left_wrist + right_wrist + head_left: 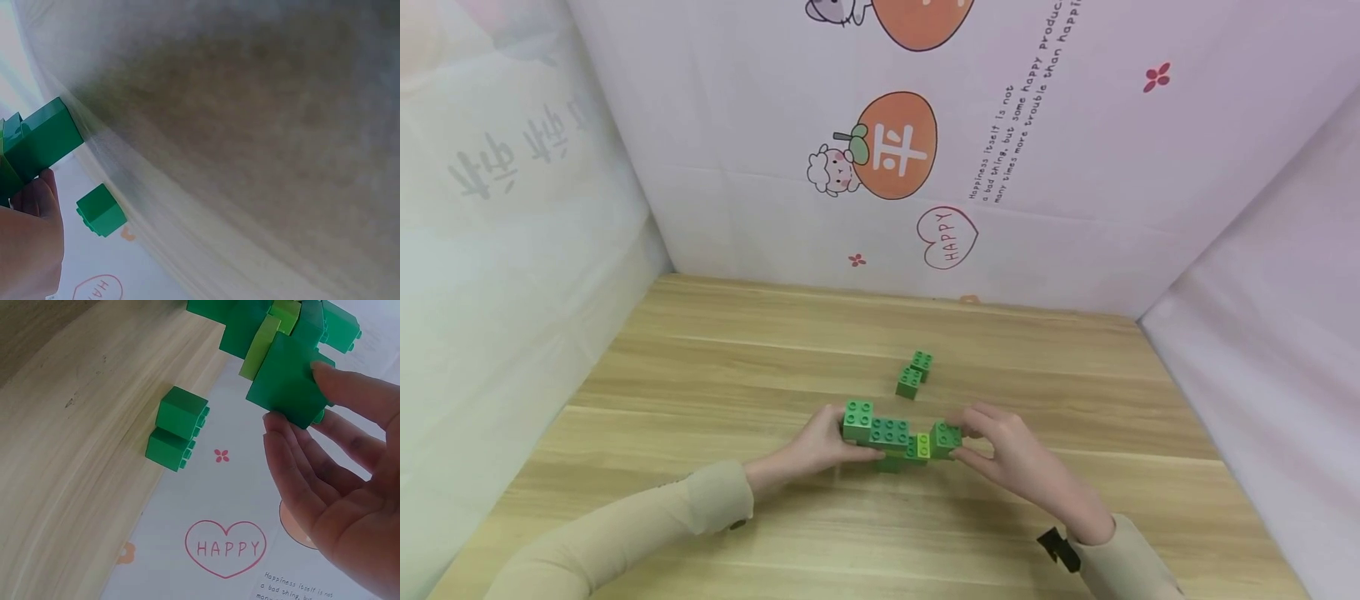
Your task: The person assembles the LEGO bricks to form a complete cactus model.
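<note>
Between my two hands is a joined build of toy building bricks (889, 432) in several greens, with studs on top. My left hand (822, 441) grips its left end, where a taller green block (858, 422) stands up. In the left wrist view, fingers lie under the dark green bricks (44, 140). A square green brick (290, 381) is pinched between thumb and fingers of my right hand (1011, 450). This brick sits right beside a narrow lime-green brick (922, 446) at the build's right end; I cannot tell whether they are joined.
Two small green bricks, a nearer one (908, 383) and a farther one (922, 362), rest close together on the wooden table (737, 350) beyond the build. White printed cloth (760, 208) hangs behind the table and along both sides. A black strap piece (1060, 550) hangs at the right cuff.
</note>
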`<state>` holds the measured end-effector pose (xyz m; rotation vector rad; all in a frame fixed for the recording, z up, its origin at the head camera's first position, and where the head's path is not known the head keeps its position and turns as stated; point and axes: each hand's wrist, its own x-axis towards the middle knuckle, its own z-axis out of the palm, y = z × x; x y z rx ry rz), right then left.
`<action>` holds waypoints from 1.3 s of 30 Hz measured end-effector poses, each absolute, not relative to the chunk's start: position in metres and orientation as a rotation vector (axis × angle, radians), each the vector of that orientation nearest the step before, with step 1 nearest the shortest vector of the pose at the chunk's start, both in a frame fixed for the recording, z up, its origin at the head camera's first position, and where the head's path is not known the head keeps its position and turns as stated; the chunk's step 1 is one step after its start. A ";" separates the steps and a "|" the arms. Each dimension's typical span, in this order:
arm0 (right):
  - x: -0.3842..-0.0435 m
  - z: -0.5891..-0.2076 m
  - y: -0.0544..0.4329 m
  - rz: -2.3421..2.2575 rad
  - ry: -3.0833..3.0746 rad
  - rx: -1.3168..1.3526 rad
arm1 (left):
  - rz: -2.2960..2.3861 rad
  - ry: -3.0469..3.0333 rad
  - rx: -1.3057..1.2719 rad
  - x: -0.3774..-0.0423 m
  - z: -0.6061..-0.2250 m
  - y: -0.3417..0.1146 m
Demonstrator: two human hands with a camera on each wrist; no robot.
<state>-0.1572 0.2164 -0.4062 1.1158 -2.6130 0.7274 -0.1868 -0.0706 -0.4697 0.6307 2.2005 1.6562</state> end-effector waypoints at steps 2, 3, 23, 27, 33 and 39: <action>-0.158 -0.406 0.216 0.722 -2.612 1.125 | 1.658 2.196 0.626 -0.186 -0.469 -0.071; -0.158 -0.406 0.216 0.719 -2.614 1.125 | 1.657 2.193 0.621 -0.186 -0.469 -0.071; -0.188 -0.397 0.224 0.766 -2.514 1.081 | 1.639 2.229 0.646 -0.189 -0.470 -0.076; -0.201 -0.399 0.224 0.829 -2.564 1.051 | 1.644 2.224 0.642 -0.189 -0.469 -0.079; -0.218 -0.405 0.224 0.931 -2.727 0.938 | 1.671 2.182 0.579 -0.188 -0.468 -0.083; -0.232 -0.412 0.221 0.974 -2.829 0.849 | 1.720 2.136 0.515 -0.187 -0.465 -0.085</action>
